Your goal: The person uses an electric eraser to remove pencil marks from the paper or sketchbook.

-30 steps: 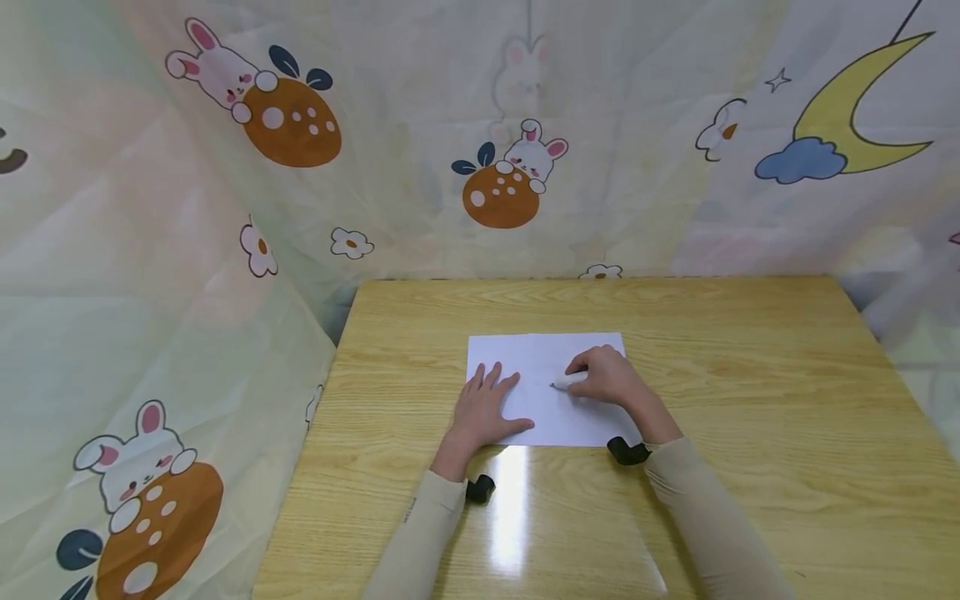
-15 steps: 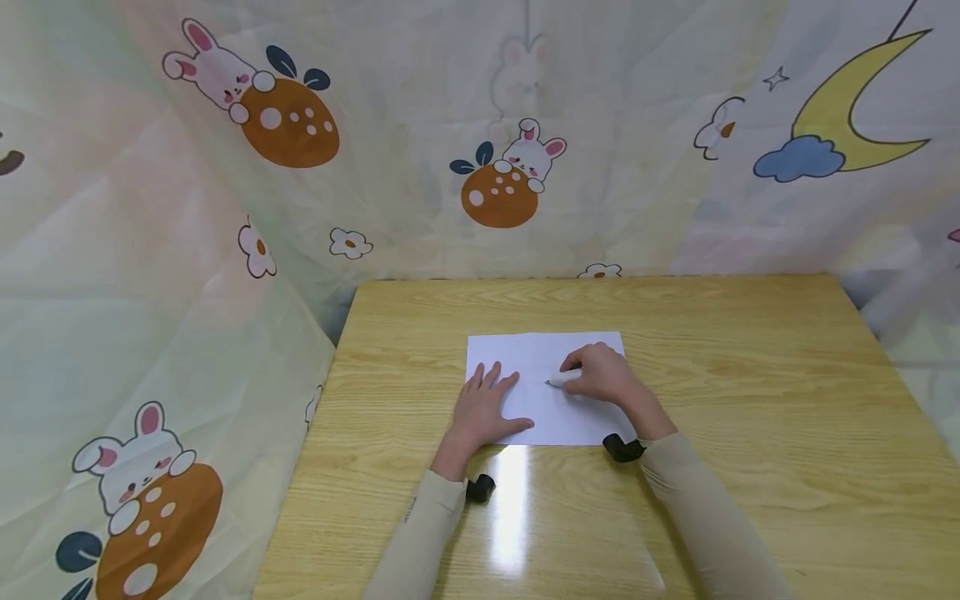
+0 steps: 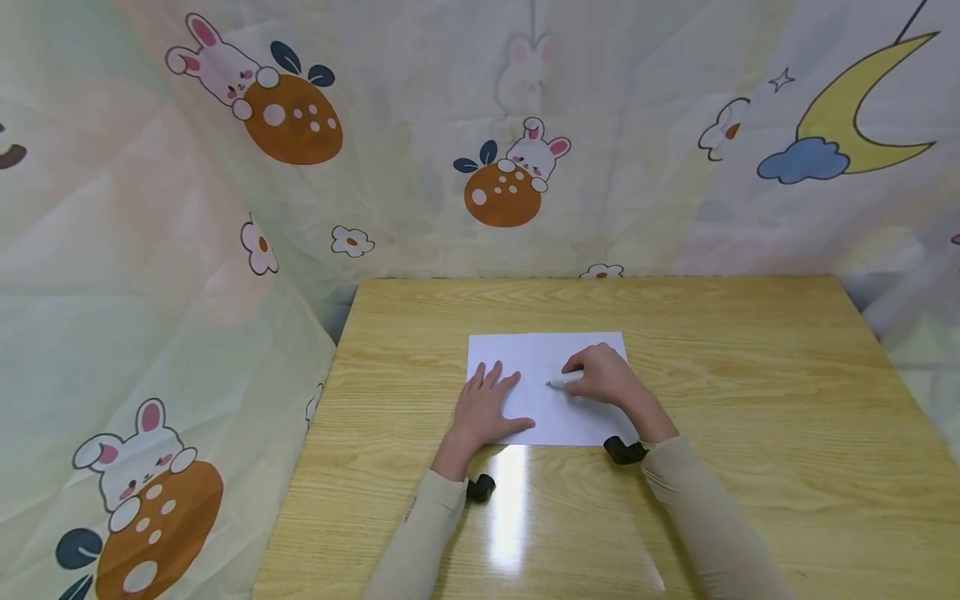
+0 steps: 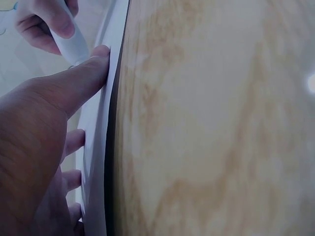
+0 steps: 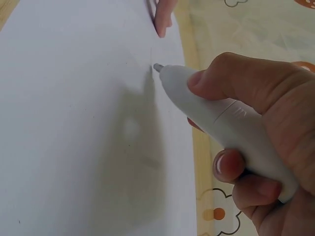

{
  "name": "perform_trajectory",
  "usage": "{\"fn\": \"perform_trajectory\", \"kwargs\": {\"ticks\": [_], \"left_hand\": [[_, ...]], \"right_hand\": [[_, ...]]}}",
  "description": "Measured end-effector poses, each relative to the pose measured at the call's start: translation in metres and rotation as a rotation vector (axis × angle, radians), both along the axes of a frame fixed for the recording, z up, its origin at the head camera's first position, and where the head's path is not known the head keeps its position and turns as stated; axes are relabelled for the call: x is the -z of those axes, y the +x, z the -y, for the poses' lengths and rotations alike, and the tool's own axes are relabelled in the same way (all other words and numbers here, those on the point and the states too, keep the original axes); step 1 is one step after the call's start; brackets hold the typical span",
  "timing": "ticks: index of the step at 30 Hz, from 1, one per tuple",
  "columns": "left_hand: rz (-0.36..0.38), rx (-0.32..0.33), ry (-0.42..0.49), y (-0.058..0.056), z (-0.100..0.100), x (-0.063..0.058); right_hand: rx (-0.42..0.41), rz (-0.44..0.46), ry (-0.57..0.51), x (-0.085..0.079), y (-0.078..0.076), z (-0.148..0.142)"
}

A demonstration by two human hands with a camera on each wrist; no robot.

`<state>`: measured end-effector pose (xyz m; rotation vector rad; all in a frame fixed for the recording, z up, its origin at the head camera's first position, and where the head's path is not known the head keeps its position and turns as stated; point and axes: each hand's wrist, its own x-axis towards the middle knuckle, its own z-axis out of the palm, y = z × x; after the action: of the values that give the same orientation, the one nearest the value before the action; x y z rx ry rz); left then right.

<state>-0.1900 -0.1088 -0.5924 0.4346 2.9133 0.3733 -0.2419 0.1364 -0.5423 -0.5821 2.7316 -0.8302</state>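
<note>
A white sheet of paper point(image 3: 581, 421) lies on the table. My left hand point(image 3: 482, 414) rests on its left part with fingers spread; in the left wrist view the thumb point(image 4: 81, 81) lies along the near edge. Above the right part, my right hand point(image 3: 606, 375) grips a thick white pen-shaped tool point(image 5: 211, 110) that has a small grey tip. That tip points left and down at the middle of the sheet, at or just over the surface; whether it touches cannot be told. The right palm hides the tool's back end.
The wooden table point(image 3: 750, 375) stretches out around the sheet. A printed cloth point(image 3: 405, 150) with rabbits and flowers hangs behind and at the left. Black camera mounts point(image 3: 480, 489) sit at both wrists. A bright glare patch lies before the sheet.
My right hand and the pen-shaped tool have shifted slightly to the left over the sheet since a second ago. The left hand has stayed in place.
</note>
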Motion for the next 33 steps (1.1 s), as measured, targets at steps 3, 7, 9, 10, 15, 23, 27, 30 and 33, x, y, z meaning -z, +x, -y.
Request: {"fn": "perform_trajectory", "kwargs": {"ticks": [3, 7, 9, 10, 15, 23, 27, 30, 33], "left_hand": [[0.002, 0.001, 0.000, 0.0002, 0.0000, 0.0006], [0.003, 0.001, -0.006, -0.0007, -0.0001, 0.0018], [-0.001, 0.002, -0.005, -0.0012, -0.0001, 0.0025], [0.001, 0.002, -0.006, -0.0016, 0.0000, 0.0029], [0.001, -0.002, -0.013, -0.0028, 0.0013, 0.0041], [0.002, 0.001, 0.007, -0.0014, 0.0008, 0.0012], [0.004, -0.001, 0.006, -0.0012, 0.0005, 0.0010], [0.004, 0.000, 0.008, -0.0006, 0.0008, 0.0007], [0.002, 0.003, 0.019, 0.0000, 0.0010, -0.0001]], "right_hand": [[0.003, 0.003, 0.006, 0.0004, 0.0003, 0.0006], [0.001, -0.002, 0.007, 0.0013, -0.0010, 0.0022], [-0.008, -0.004, 0.004, 0.0016, -0.0022, 0.0030], [-0.011, -0.006, 0.005, 0.0017, -0.0028, 0.0033], [0.004, -0.008, 0.021, 0.0017, -0.0047, 0.0009], [0.026, -0.014, -0.009, 0.0028, -0.0049, -0.0026], [0.028, -0.006, -0.018, 0.0021, -0.0035, -0.0028], [0.032, 0.015, -0.015, 0.0021, -0.0023, -0.0032], [0.031, 0.033, -0.008, 0.0038, -0.0026, -0.0029]]}}
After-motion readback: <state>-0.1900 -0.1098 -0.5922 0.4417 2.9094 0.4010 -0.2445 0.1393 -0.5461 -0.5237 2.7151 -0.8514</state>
